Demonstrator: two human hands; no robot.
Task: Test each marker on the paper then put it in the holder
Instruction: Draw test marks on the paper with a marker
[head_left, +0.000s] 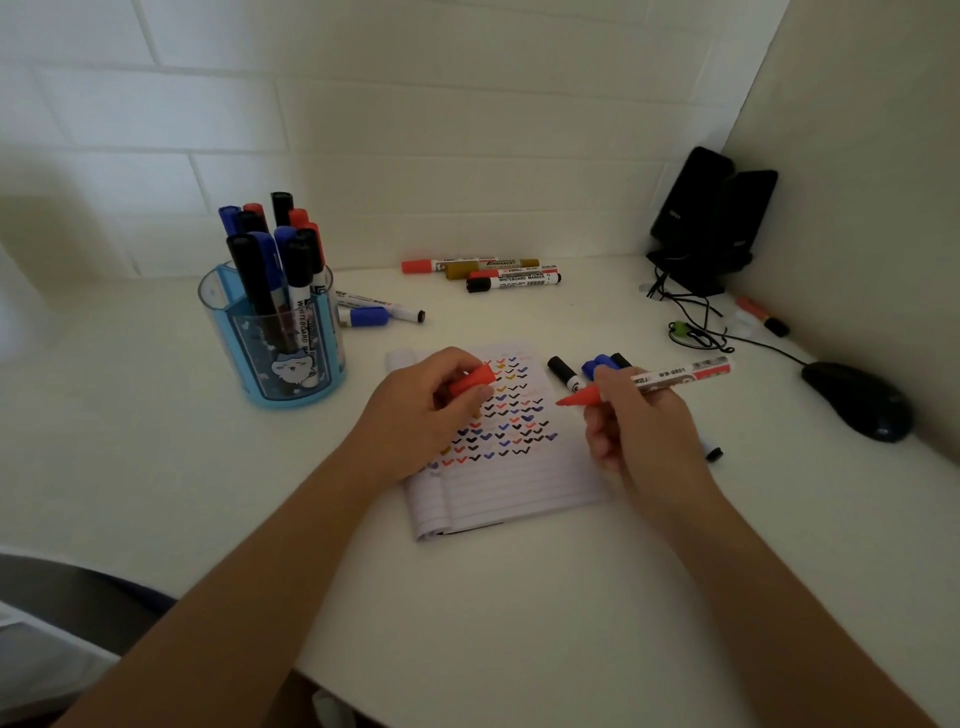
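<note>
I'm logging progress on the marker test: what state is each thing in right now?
Red marker: uncapped, gripped by the right hand, tip pointing left.
Red cap: off, pinched in the left hand.
Holder: upright, filled with capped markers.
Notepad: open, upper lines ticked, lower lines blank.
Markers by the wall: capped, lying flat.

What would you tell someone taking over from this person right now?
Left hand pinches the red cap. Right hand holds the uncapped red marker, tip near the right edge of the paper.
The holder already has many markers; the paper bears rows of ticks.
To do: cap this one, put it in the holder, then test the capped markers right of the paper, the pair by the holder and the four along the wall.
</note>
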